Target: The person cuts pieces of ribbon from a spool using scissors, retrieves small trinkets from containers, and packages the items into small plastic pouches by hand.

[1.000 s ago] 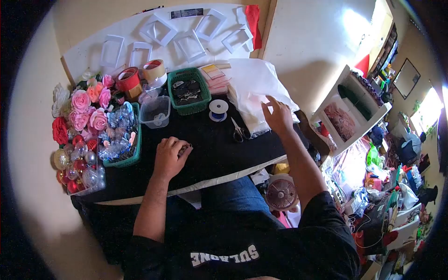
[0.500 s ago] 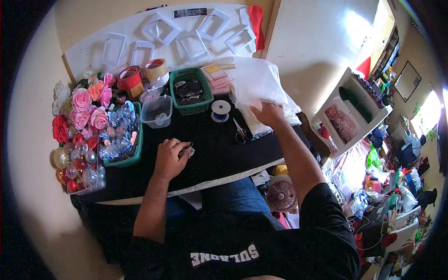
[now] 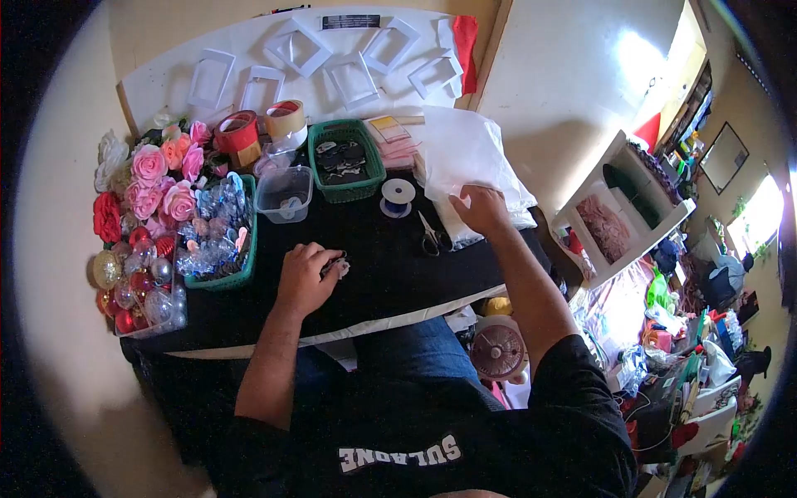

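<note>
Bench (image 3: 378, 286) status: our left hand (image 3: 304, 278) has fingers clamped on a small dark-and-pale item (image 3: 338, 266) near the front edge. Our right hand (image 3: 482, 209) is on white plastic sheeting (image 3: 465, 148); can't tell if those fingers pinch it. Scissors (image 3: 431, 241) lie just beside.

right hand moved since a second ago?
Yes. Judged against the scissors on the table, the right hand has shifted left, closer to them.

A bright window (image 3: 754, 209) glows right of a pale door (image 3: 564, 83) and cream wall (image 3: 62, 216).
</note>
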Tool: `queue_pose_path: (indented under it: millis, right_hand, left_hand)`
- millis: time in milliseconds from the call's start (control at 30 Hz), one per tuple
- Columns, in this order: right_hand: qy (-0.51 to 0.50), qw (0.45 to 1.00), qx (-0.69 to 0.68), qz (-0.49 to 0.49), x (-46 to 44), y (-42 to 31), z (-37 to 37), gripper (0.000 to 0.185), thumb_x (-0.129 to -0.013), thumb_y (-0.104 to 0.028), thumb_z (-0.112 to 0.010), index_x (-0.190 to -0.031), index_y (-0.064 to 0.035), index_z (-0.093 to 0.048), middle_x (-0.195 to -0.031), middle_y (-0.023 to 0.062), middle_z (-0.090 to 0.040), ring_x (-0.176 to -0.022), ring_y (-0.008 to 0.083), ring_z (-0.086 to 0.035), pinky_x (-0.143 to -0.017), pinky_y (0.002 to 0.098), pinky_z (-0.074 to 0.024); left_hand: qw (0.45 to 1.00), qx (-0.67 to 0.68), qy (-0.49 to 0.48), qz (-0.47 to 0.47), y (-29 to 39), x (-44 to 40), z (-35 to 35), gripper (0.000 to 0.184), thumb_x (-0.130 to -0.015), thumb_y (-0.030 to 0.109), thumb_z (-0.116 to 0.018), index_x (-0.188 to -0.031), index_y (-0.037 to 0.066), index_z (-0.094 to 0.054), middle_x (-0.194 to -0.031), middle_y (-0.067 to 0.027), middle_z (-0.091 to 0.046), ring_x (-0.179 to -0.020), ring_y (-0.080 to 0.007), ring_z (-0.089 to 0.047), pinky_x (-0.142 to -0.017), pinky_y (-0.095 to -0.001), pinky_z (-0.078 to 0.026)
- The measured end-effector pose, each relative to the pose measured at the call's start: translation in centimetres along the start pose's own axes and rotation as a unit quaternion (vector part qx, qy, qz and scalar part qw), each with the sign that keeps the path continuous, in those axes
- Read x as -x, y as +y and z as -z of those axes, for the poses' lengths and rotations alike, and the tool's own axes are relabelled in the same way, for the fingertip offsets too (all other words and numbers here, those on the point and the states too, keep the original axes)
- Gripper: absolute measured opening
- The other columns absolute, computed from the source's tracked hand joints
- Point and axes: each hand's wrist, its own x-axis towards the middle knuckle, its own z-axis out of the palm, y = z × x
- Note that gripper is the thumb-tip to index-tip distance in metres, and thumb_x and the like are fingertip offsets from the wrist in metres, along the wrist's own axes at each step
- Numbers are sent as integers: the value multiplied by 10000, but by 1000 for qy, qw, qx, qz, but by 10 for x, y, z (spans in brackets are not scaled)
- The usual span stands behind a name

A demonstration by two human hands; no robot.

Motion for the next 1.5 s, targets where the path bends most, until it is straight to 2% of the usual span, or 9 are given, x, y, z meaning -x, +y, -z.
queue_pose_path:
  millis: [300,467,567,633,767,1000,1200,1267,1500]
  right_hand:
    - [131,985,2,112,50,-26,1,304,-874,-349,-645,-959,-61,-697,-976,143,-687,-1002,322,-624,-1058,463,-348]
    - [145,955,-260,2,70,-68,4,213,-877,-235,-666,-840,-27,-698,-849,133,-687,-891,282,-642,-851,394,-467]
    - [41,908,-415,-39,75,-92,-1,251,-930,-248,-619,-849,-14,-663,-812,73,-662,-814,159,-605,-763,289,-466]
    - [-17,862,-506,-28,72,-107,-12,273,-953,-259,-596,-852,-10,-650,-803,45,-648,-806,117,-584,-764,266,-458]
    - [-111,814,-569,37,69,-149,-34,293,-1003,-226,-526,-858,5,-632,-811,24,-626,-809,100,-567,-790,251,-444]
    - [-196,746,-636,23,58,-192,-54,310,-1013,-283,-530,-970,6,-634,-872,26,-625,-807,97,-555,-756,254,-455]
    - [-147,783,-603,44,52,-189,-72,258,-1005,-243,-542,-1025,0,-626,-927,61,-626,-892,168,-591,-825,299,-468]
    - [-88,930,-348,82,56,-188,-71,247,-947,-226,-612,-1044,1,-622,-973,109,-620,-944,239,-587,-862,338,-459]
    - [-31,955,-233,179,69,-192,-67,303,-841,-235,-709,-1037,-19,-626,-1070,132,-569,-1049,297,-517,-916,393,-436]
  left_hand:
    - [1000,6,0,19,5,1,4,305,-881,278,-679,-1119,87,-669,-958,-53,-619,-920,-216,-571,-858,-382,-431]
    - [999,29,2,40,5,0,7,367,-869,289,-694,-1161,74,-638,-924,-59,-618,-893,-220,-576,-842,-377,-433]
    - [997,44,-1,63,6,-1,10,384,-888,308,-683,-1185,72,-625,-966,-46,-631,-940,-194,-581,-841,-363,-438]
    - [896,392,21,208,3,-4,13,434,-927,402,-621,-1225,87,-610,-1023,-35,-637,-993,-168,-575,-842,-338,-434]
    - [875,444,6,195,-15,1,18,564,-941,571,-496,-1272,126,-596,-1089,-38,-633,-1022,-151,-557,-831,-287,-420]
    - [809,546,-78,201,-14,-3,20,236,-930,246,-653,-1057,47,-661,-957,-24,-673,-869,-110,-620,-818,-244,-470]
    - [780,582,33,228,-18,0,18,167,-903,229,-686,-925,69,-645,-842,15,-626,-788,-64,-576,-747,-219,-454]
    - [782,582,45,221,-19,-1,14,171,-888,223,-702,-929,67,-644,-837,18,-622,-775,-53,-563,-727,-201,-439]
    - [851,474,104,201,-19,1,9,203,-875,249,-707,-899,54,-660,-754,41,-584,-675,-49,-500,-611,-229,-390]
